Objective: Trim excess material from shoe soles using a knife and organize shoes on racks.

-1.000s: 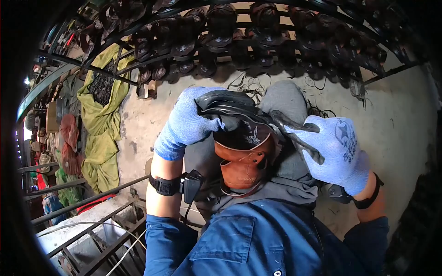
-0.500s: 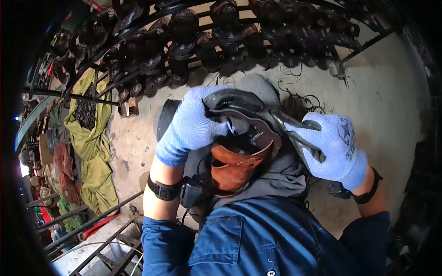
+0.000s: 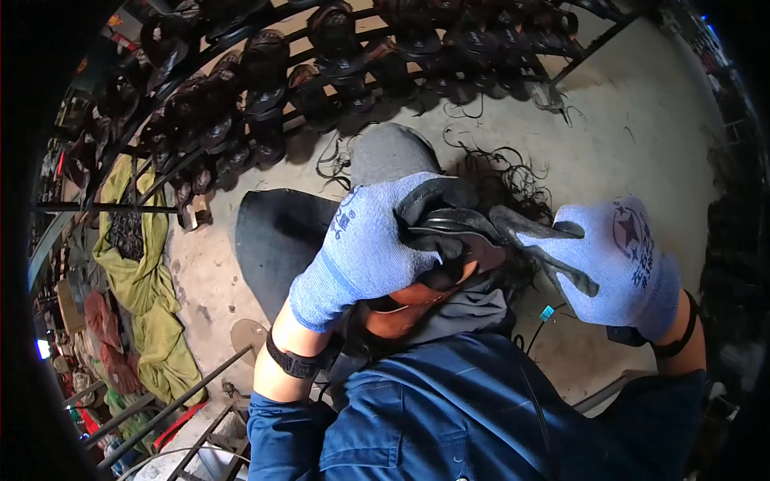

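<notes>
My left hand (image 3: pixel 377 240), in a blue glove with black-coated fingers, is closed around a sandal (image 3: pixel 405 309). Orange-brown leather straps and a dark sole show below the glove, and the rest is covered by it. To the right, my right hand (image 3: pixel 613 256), gloved alike, is closed on a dark tool that looks like black-handled scissors (image 3: pixel 517 224). Its tip meets the right end of the sole, where the blades are hard to make out. Both hands work above my lap, over grey cloth (image 3: pixel 469 313).
Racks of dark sandals (image 3: pixel 337 52) stretch across the far side. Curly black trimmings (image 3: pixel 505 180) lie on the concrete floor (image 3: pixel 642 152). A yellow-green sack (image 3: pixel 152 297) with dark scraps lies at left, near a metal frame (image 3: pixel 184 409).
The sandal has turned and sits lower, with more of its straps covered by my left hand. Both hands have shifted down and rightward, and the whole view has swung a little.
</notes>
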`<state>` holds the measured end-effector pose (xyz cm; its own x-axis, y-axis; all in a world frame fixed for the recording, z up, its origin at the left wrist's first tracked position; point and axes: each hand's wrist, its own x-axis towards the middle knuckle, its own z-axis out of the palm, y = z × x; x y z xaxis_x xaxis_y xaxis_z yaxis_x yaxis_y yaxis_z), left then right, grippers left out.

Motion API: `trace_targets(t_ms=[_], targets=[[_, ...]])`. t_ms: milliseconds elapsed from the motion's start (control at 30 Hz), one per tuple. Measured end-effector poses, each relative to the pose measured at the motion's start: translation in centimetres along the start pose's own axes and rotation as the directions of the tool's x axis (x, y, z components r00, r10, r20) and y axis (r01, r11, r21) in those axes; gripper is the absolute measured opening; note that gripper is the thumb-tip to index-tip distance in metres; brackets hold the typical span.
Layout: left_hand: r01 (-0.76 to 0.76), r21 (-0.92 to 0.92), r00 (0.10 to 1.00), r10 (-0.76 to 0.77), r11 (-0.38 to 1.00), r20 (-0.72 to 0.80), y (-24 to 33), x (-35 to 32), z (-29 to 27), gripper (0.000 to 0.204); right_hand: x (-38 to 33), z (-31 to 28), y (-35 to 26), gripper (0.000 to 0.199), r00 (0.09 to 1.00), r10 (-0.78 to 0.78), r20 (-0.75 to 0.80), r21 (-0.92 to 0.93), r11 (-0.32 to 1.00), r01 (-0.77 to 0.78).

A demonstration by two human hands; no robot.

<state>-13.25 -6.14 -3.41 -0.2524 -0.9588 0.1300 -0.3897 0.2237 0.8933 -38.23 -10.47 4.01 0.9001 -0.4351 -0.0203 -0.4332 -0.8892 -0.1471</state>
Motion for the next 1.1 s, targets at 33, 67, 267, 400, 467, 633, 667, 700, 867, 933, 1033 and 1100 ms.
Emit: trace_targets(t_ms=[33,67,267,400,467,633,667,700,867,933,1033,1100], targets=[[-0.011,0.038,1.000,0.011,0.999,-0.010,0.1,0.1,0.6,0.047,-0.7,0.7,0.2,0.044,1.000,0.010,-0.016,0.030,0.999,-0.009],[-0.020,0.076,1.000,0.022,0.997,-0.019,0.2,0.1,1.2,0.050,-0.9,0.6,0.2,0.044,1.000,0.022,-0.010,0.033,0.999,-0.021],[0.028,-0.046,0.998,-0.026,0.999,0.054,0.5,1.3,3.5,0.065,-2.2,0.5,0.5,0.045,0.996,0.089,-0.019,0.112,0.990,-0.087],[0.017,-0.066,0.999,-0.014,0.998,0.053,0.0,0.6,5.5,0.078,-3.1,0.6,0.1,0.045,0.993,0.014,0.120,0.033,0.999,-0.018],[0.015,-0.031,0.997,-0.012,0.999,0.078,0.0,0.0,5.8,0.086,-3.6,0.6,0.1,0.043,0.989,0.001,0.149,0.049,0.999,-0.009],[0.108,-0.015,0.994,-0.108,0.994,0.026,0.1,-0.4,6.4,0.094,-3.5,-0.4,-1.1,0.042,0.915,0.166,0.367,-0.011,0.985,-0.174],[0.167,-0.040,0.985,-0.164,0.985,0.059,0.1,-0.4,6.3,0.098,-3.7,0.2,-1.2,0.041,0.948,0.165,0.273,0.007,0.985,-0.173],[0.177,-0.025,0.983,-0.175,0.984,0.055,0.0,-0.4,6.3,0.100,-3.9,1.2,-0.9,0.042,0.962,0.143,0.233,0.032,0.988,-0.154],[0.075,-0.042,0.997,-0.076,0.996,-0.010,-0.9,-0.8,6.0,0.101,-4.8,3.6,0.7,0.040,0.992,0.120,0.043,0.335,0.933,-0.128],[0.031,0.028,0.999,-0.031,0.999,-0.015,-0.7,-1.0,6.5,0.101,-5.4,3.9,0.2,0.040,0.989,0.129,0.072,0.224,0.964,-0.142],[0.099,0.004,0.994,-0.099,0.995,0.048,-0.2,-0.6,6.2,0.101,-5.1,3.6,0.0,0.041,0.985,0.127,0.113,0.131,0.981,-0.141],[0.147,-0.062,0.986,-0.141,0.987,0.090,-0.3,-0.4,6.3,0.101,-5.2,3.8,0.3,0.044,0.991,0.109,0.081,0.159,0.980,-0.121]])
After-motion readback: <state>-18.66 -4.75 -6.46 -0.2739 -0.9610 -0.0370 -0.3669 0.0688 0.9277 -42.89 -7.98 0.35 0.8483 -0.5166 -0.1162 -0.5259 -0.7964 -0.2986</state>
